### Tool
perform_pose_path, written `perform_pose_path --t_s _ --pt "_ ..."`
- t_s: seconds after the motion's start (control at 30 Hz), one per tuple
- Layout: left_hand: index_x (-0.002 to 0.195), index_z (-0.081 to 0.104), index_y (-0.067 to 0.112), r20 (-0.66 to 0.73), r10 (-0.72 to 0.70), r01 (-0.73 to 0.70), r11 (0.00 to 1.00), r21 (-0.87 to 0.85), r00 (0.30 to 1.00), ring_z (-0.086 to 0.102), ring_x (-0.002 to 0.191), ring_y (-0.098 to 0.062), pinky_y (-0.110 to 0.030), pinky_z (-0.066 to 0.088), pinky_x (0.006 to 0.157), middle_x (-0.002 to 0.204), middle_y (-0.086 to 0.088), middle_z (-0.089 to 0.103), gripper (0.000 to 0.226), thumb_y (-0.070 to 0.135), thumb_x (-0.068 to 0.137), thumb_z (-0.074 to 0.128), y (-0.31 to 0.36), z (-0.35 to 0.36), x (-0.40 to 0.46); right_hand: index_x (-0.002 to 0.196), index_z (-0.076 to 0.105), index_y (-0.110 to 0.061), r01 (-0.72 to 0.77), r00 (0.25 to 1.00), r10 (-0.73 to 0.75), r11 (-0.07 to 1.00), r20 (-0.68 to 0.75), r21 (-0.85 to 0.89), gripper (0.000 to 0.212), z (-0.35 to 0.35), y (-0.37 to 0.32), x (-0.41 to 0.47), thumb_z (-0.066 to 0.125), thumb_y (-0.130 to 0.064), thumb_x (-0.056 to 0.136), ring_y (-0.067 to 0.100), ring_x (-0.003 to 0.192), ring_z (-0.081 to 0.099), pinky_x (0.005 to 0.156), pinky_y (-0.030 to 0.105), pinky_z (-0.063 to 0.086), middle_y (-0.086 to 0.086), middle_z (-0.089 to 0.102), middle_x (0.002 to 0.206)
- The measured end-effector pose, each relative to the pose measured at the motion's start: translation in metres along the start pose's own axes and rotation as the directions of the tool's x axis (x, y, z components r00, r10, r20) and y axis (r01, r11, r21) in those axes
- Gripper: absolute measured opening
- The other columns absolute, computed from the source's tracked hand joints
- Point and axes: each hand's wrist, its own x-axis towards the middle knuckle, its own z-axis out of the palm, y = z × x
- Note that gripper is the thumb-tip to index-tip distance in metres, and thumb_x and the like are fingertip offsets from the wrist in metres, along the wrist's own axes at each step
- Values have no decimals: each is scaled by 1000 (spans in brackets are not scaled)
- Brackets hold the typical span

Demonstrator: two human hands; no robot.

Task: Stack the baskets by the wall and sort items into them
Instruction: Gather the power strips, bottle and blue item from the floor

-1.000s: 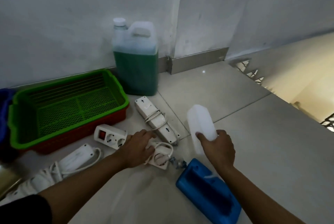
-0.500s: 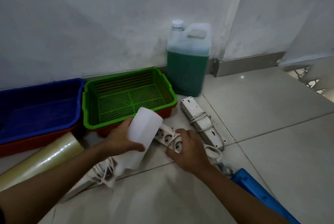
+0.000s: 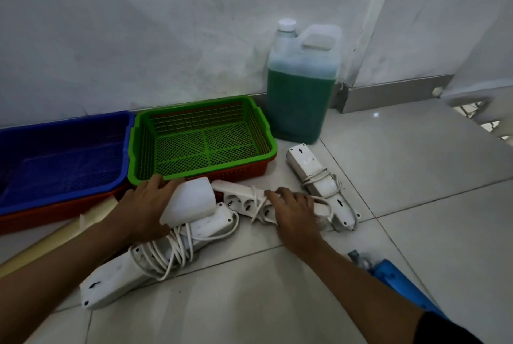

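Note:
A green mesh basket sits nested in a red one by the wall. To its left a blue basket rests in another red one. My left hand holds a white plastic container just in front of the green basket. My right hand grips a white power strip with its cord on the floor tiles. Two more white power strips lie near: one to the right, one wrapped in its cord below my left hand.
A jug of green liquid stands against the wall right of the green basket. A cream roll lies at the left under my forearm. A blue container lies at the lower right. Bare tiles stretch to the right.
The white container passed from my right hand to my left and came down in front of the green basket. My right hand moved onto the power strip. The view panned left, revealing the blue basket.

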Motion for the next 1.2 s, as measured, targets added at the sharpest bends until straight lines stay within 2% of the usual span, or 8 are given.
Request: perform_pose_path --t_s 0.17,0.3,0.4,0.57,0.67,0.87,1.0,1.2 --pt "141 36 18 -108 57 -54 998 29 993 53 103 -31 -42 44 79 121 -13 52 91 34 62 78 12 7 4 137 46 -23 -43 999 40 992 25 115 59 -11 -16 17 54 -3 82 29 130 44 113 53 16 6 53 137" --pt "128 47 13 -181 207 -196 978 76 962 60 96 -36 -46 48 76 113 -16 59 80 36 58 79 44 6 9 133 50 -23 -93 991 108 979 -79 180 76 -22 -1 -17 72 -13 61 27 125 51 110 56 28 7 57 132" --pt "123 49 13 -192 377 -370 926 70 906 63 98 -35 -44 50 75 112 -15 61 68 38 63 71 88 2 14 140 40 -26 -206 973 220 964 -72 166 81 -33 25 -60 73 -32 67 27 133 42 114 52 22 10 47 142" --pt "139 37 17 -92 564 -564 825 26 821 42 129 -30 -48 32 104 140 -11 44 66 41 81 59 179 -7 18 150 8 -38 -499 865 473 845 166 193 99 -54 84 -130 57 -70 71 29 143 18 118 46 16 11 17 156" --pt "146 21 18 -11 594 -592 803 69 804 27 136 -24 -41 19 111 149 -6 27 68 43 88 48 222 -10 19 148 -4 -44 -625 751 547 769 370 133 114 -59 106 -168 55 -80 57 31 137 25 113 49 22 11 23 152" --pt "143 23 20 103 603 -611 786 88 791 28 135 -24 -46 18 113 146 -7 29 65 42 88 48 240 -9 13 145 -7 -48 -593 713 515 805 476 16 117 -58 118 -185 74 -56 61 31 126 35 106 49 28 12 35 140" --pt "144 22 19 123 559 -570 818 78 820 33 131 -24 -42 23 110 143 -7 33 63 43 90 46 220 -12 13 145 -4 -48 -537 750 447 841 487 56 115 -59 109 -179 74 -56 60 29 125 36 106 50 29 9 38 137" --pt "130 43 17 168 468 -438 879 -187 868 48 118 -21 -30 39 98 131 -7 50 45 32 90 53 175 -25 18 145 -5 -47 -341 828 259 937 497 80 115 -72 72 -150 74 -55 62 28 124 36 104 47 29 8 36 138"
